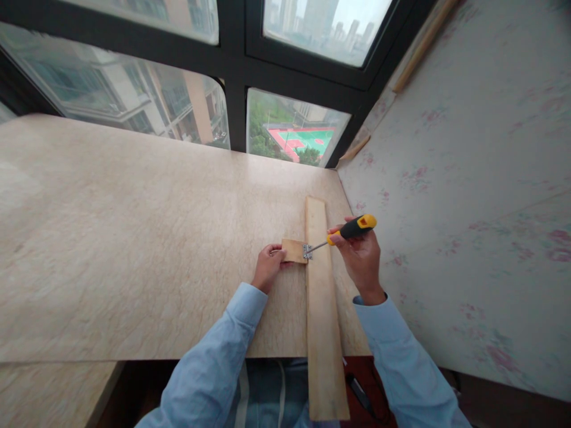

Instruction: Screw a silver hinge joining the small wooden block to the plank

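My right hand (360, 261) is closed around a yellow and black screwdriver (357, 228), held at a slant. Its metal shaft points down and left, with the tip at a small metal hinge (307, 252). That hinge lies across the seam between a short wooden piece (293, 250) and a long wooden board (323, 315). With thumb and fingers my left hand (269, 265) grips the left end of the short piece. The board lies lengthwise, its near end sticking out past the edge of the ledge. Whether the tip sits in a screw is too small to tell.
The marble-patterned ledge (147, 249) spreads wide to the left. A floral-papered wall (473, 238) rises close beyond my right arm. Dark window frames (236, 101) stand at the back. Below the ledge's front edge, a dark object (358, 392) rests on something red.
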### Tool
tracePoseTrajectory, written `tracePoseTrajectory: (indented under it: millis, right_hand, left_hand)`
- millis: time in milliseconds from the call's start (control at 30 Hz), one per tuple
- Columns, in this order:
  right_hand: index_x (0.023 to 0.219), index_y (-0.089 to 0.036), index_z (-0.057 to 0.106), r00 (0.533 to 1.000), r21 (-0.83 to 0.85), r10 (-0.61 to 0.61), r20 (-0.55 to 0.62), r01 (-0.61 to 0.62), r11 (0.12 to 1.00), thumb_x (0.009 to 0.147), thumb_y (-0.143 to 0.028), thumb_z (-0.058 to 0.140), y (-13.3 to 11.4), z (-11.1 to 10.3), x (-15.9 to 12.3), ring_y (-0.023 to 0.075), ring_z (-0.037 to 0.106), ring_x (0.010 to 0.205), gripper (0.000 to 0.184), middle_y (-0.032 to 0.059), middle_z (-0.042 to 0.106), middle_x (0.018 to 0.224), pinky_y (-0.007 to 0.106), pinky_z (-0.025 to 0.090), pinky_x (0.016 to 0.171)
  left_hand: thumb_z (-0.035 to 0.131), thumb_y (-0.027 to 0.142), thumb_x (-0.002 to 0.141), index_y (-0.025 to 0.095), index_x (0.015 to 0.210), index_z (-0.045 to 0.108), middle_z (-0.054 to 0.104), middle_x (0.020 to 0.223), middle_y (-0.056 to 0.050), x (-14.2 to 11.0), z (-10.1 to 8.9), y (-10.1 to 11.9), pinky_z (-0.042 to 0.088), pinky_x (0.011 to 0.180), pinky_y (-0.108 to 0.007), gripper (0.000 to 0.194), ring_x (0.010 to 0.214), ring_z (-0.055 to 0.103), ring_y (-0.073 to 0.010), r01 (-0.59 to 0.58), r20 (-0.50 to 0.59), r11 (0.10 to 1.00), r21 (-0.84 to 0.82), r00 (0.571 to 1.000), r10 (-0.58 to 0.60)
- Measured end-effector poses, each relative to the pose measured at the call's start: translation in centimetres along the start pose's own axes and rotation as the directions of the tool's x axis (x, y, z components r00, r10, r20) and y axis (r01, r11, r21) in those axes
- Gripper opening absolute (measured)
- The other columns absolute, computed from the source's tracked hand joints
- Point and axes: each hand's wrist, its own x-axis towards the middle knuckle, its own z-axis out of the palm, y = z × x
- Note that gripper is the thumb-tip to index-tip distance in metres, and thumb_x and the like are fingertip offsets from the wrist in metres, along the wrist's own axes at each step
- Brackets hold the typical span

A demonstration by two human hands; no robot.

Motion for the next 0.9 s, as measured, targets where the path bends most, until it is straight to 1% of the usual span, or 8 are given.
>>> tracePoseTrajectory:
  millis: [100,333,567,633,900]
  right_hand:
    - [0.115,-0.024,0.055,1.000,-0.028,0.002,0.031,-0.001,1.000,0.076,-0.036,0.080,0.16,0.04,-0.11,0.0181,0.071,0.086,0.048,0.0014,0.074,0.092,0.036,0.059,0.082]
    - [0.114,-0.024,0.055,0.999,-0.066,-0.002,0.037,0.004,0.998,0.076,-0.037,0.079,0.60,-0.16,-0.21,0.0185,0.071,0.085,0.047,0.0019,0.073,0.091,0.037,0.059,0.082]
    - [0.114,-0.024,0.055,0.999,-0.084,-0.013,0.042,0.017,0.996,0.077,-0.037,0.078,0.86,-0.21,-0.04,0.0181,0.071,0.085,0.045,0.0011,0.074,0.091,0.036,0.059,0.081]
    - [0.115,-0.025,0.055,0.998,-0.091,-0.018,0.063,0.023,0.996,0.078,-0.037,0.078,0.92,-0.26,-0.04,0.0182,0.071,0.086,0.046,0.0013,0.074,0.092,0.036,0.059,0.082]
    - [0.120,-0.026,0.055,0.975,-0.172,-0.058,0.212,0.096,0.980,0.080,-0.037,0.076,0.60,-0.54,-0.19,0.0202,0.072,0.092,0.046,0.0026,0.074,0.098,0.042,0.058,0.090]
  left_hand:
    - [0.063,0.005,0.079,0.012,0.083,0.062,0.069,0.083,-0.007,-0.05,-0.03,-0.02,0.060,0.065,-0.032,0.009,0.072,0.068,-0.0166,0.000,0.005,1.000,-0.005,1.000,0.000]
    - [0.066,0.007,0.077,0.013,0.085,0.062,0.070,0.085,-0.007,0.23,-0.18,-0.27,0.061,0.070,-0.033,0.011,0.076,0.068,-0.0174,0.001,0.004,1.000,-0.009,1.000,-0.001]
    - [0.062,0.006,0.078,0.012,0.086,0.061,0.070,0.086,-0.008,0.26,-0.20,-0.33,0.059,0.062,-0.028,0.010,0.072,0.067,-0.0152,-0.012,0.019,1.000,-0.006,1.000,0.012]
    - [0.062,0.006,0.078,0.012,0.086,0.061,0.069,0.087,-0.008,0.30,-0.23,-0.37,0.059,0.062,-0.029,0.010,0.073,0.067,-0.0160,-0.016,0.019,1.000,-0.007,1.000,0.016]
    - [0.067,0.008,0.076,0.013,0.086,0.062,0.069,0.087,-0.008,0.53,-0.38,-0.73,0.059,0.069,-0.032,0.012,0.075,0.069,-0.0178,-0.016,0.027,1.000,-0.017,0.999,0.017]
